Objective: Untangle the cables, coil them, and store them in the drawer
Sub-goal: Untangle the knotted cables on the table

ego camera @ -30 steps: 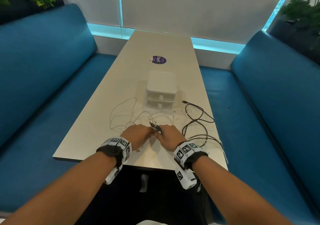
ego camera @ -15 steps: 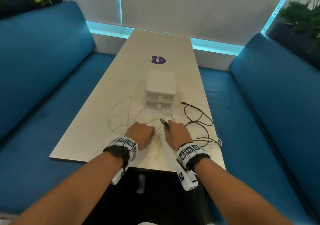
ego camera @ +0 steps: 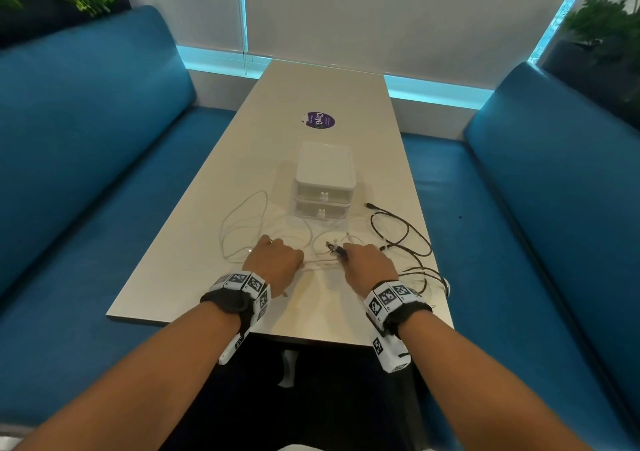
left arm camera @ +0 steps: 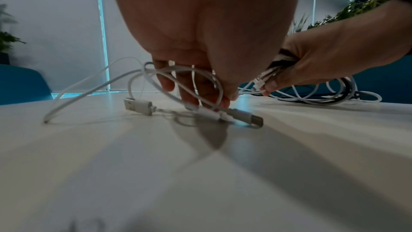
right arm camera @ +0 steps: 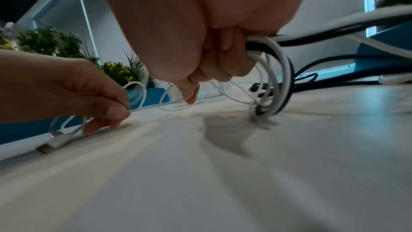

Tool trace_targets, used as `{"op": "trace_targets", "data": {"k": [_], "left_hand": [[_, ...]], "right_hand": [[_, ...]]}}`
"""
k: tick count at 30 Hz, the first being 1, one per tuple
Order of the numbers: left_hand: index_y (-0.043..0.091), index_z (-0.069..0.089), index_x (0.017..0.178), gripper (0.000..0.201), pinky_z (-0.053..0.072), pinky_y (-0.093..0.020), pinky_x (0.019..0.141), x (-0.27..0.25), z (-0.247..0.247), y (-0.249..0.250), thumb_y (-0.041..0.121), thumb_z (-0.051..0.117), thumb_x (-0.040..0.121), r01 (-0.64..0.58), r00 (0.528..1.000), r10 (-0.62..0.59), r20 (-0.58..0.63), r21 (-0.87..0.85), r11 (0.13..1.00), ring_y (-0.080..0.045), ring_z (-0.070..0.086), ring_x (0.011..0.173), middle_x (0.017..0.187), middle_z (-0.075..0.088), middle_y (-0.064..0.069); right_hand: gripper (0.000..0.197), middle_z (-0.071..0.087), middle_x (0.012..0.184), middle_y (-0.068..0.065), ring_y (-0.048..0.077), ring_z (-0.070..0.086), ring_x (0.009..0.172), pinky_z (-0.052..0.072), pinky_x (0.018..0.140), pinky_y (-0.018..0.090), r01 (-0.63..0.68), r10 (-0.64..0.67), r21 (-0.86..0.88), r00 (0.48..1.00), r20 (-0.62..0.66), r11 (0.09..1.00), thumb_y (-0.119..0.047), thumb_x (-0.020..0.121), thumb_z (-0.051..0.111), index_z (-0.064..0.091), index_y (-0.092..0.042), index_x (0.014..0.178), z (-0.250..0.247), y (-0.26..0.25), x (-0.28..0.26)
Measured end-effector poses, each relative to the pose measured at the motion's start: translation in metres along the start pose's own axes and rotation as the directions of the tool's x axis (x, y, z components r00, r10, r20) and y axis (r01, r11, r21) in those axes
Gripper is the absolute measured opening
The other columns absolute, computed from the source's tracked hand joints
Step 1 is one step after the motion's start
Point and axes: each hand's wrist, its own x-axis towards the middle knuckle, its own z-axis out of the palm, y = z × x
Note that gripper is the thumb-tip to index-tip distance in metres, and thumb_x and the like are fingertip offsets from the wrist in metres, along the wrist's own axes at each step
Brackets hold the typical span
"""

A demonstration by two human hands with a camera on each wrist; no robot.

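Left hand [ego camera: 277, 260] pinches a thin white cable [right arm camera: 144, 108] low over the pale desk [ego camera: 194, 270]. Right hand [ego camera: 370, 267] clutches a bunch of white and black cables [right arm camera: 274, 70]. White two-drawer plastic box [ego camera: 325, 180] just behind, drawers closed.

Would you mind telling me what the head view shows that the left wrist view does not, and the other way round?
Only the head view shows the white two-drawer box, both drawers closed, the purple sticker beyond it, and the black cable looping over the table on the right. Only the left wrist view shows the USB-A plug lying on the tabletop and the left hand's fingertips pinching a white cable. Both show the left hand, and the right hand gripping a bundle of cable ends.
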Motion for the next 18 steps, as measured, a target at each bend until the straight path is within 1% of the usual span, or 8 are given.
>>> {"op": "trace_targets", "data": {"k": [3, 4, 5, 6, 8, 13, 16, 18], "left_hand": [[0.022, 0.055, 0.103, 0.008, 0.041, -0.031, 0.082, -0.004, 0.000, 0.000, 0.023, 0.053, 0.095, 0.100, 0.995, -0.098, 0.017, -0.095, 0.990, -0.023, 0.060, 0.089, 0.089, 0.065, 0.000], [0.021, 0.055, 0.103, 0.008, 0.040, -0.031, 0.084, -0.004, -0.002, 0.001, 0.021, 0.053, 0.095, 0.070, 0.997, -0.068, 0.030, -0.069, 0.995, -0.022, 0.058, 0.083, 0.088, 0.064, 0.000], [0.020, 0.055, 0.102, 0.010, 0.038, -0.034, 0.091, -0.003, -0.004, 0.004, 0.019, 0.048, 0.097, 0.025, 0.997, -0.024, 0.067, -0.014, 1.000, -0.021, 0.053, 0.077, 0.088, 0.065, 0.000], [0.020, 0.054, 0.100, 0.013, 0.035, -0.037, 0.099, -0.003, -0.005, 0.006, 0.018, 0.042, 0.099, 0.048, 0.995, -0.044, 0.088, -0.038, 0.998, -0.022, 0.049, 0.071, 0.088, 0.066, 0.000], [0.022, 0.052, 0.095, 0.017, 0.033, -0.041, 0.104, -0.004, -0.009, 0.011, 0.020, 0.036, 0.102, 0.045, 0.996, -0.039, 0.077, -0.079, 0.996, -0.023, 0.048, 0.067, 0.087, 0.068, -0.001], [0.020, 0.054, 0.097, 0.023, 0.037, -0.041, 0.094, -0.001, -0.009, 0.027, 0.026, 0.033, 0.104, 0.007, 1.000, -0.002, 0.028, -0.181, 0.984, -0.028, 0.058, 0.076, 0.088, 0.069, -0.006], [0.021, 0.055, 0.107, 0.025, 0.039, -0.044, 0.096, 0.002, -0.011, 0.031, 0.027, 0.031, 0.105, -0.049, 0.998, 0.057, 0.029, -0.238, 0.970, -0.030, 0.064, 0.085, 0.093, 0.070, -0.006], [0.021, 0.055, 0.110, 0.026, 0.037, -0.043, 0.097, 0.003, -0.014, 0.031, 0.025, 0.030, 0.105, -0.082, 0.995, 0.097, 0.037, -0.294, 0.952, -0.029, 0.064, 0.086, 0.094, 0.070, -0.005]], "right_hand": [[0.030, 0.064, 0.093, 0.009, 0.031, 0.063, 0.083, 0.054, 0.071, 0.039, -0.062, 0.061, -0.040, 0.998, -0.029, 0.997, -0.038, 0.103, 0.038, 0.060, -0.019, 0.111, -0.002, 0.009, 0.001], [0.029, 0.064, 0.093, 0.009, 0.031, 0.063, 0.083, 0.053, 0.071, 0.038, -0.073, 0.072, -0.024, 0.997, -0.032, 0.997, -0.037, 0.103, 0.038, 0.059, -0.019, 0.111, -0.002, 0.009, 0.000], [0.028, 0.065, 0.093, 0.009, 0.031, 0.063, 0.084, 0.052, 0.069, 0.037, -0.075, 0.076, 0.004, 0.996, -0.037, 0.997, -0.036, 0.102, 0.039, 0.058, -0.019, 0.112, -0.002, 0.009, -0.001], [0.026, 0.065, 0.093, 0.010, 0.032, 0.063, 0.084, 0.050, 0.068, 0.036, -0.073, 0.074, 0.037, 0.996, -0.043, 0.997, -0.036, 0.102, 0.040, 0.058, -0.020, 0.112, -0.001, 0.008, -0.002], [0.024, 0.066, 0.090, 0.010, 0.032, 0.063, 0.082, 0.051, 0.067, 0.037, -0.046, 0.052, 0.107, 0.997, -0.059, 0.993, -0.036, 0.101, 0.042, 0.057, -0.020, 0.110, -0.001, 0.004, -0.006], [0.019, 0.067, 0.081, 0.009, 0.034, 0.060, 0.076, 0.052, 0.064, 0.042, 0.066, -0.051, 0.262, 0.997, -0.062, 0.963, -0.037, 0.100, 0.046, 0.056, -0.022, 0.094, 0.003, 0.001, -0.010], [0.014, 0.065, 0.076, 0.007, 0.032, 0.060, 0.072, 0.052, 0.064, 0.043, 0.123, -0.112, 0.304, 0.992, -0.054, 0.945, -0.034, 0.099, 0.048, 0.054, -0.025, 0.090, 0.003, 0.003, -0.012], [0.015, 0.064, 0.074, 0.005, 0.031, 0.059, 0.071, 0.051, 0.063, 0.043, 0.139, -0.122, 0.337, 0.990, -0.072, 0.931, -0.032, 0.099, 0.049, 0.056, -0.021, 0.091, 0.002, 0.005, -0.013]]}}
